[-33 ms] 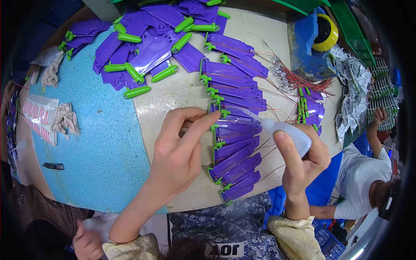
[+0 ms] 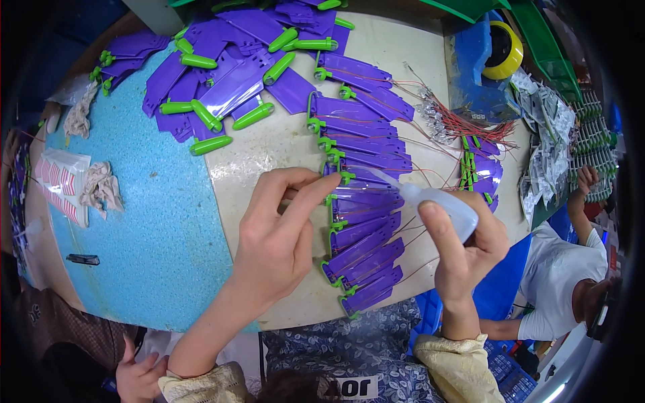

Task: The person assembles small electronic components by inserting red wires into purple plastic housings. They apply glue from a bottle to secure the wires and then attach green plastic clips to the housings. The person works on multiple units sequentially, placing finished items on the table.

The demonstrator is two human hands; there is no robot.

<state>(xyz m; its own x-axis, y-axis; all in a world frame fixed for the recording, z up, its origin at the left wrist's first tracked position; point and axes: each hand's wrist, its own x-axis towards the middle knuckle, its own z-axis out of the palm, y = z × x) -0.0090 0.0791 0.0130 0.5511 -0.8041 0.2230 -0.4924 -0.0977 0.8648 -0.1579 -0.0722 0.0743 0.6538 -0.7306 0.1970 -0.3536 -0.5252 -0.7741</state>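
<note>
On the pale bench top (image 2: 259,151): purple panels (image 2: 356,107) overlap in a column running from the far side to the near edge; green fittings at their left ends, thin red wires trailing right.
Left hand (image 2: 275,235): left of the column, fingers bent, index fingertip at one green fitting (image 2: 347,177) about midway down; thumb mostly hidden, cannot tell whether it pinches anything.
Right hand (image 2: 470,258): right of the column, curled round a translucent squeeze bottle (image 2: 453,211), thumb along its left side.
Nozzle (image 2: 388,178): aims left and a little toward the far side, over the panels; touching or just above, cannot tell.
Panel under the nozzle: between the hands, long axis roughly left to right; Left hand nearer, at the green end; Right hand past the other end, only the nozzle reaching in.
Far left: a heap of loose panels (image 2: 235,80) with green cylinders (image 2: 252,116).
Far right: a bundle of red wires (image 2: 480,129); silver packets (image 2: 547,121) beyond it.
Right rim: a co-worker's hand (image 2: 587,179), well apart.
</note>
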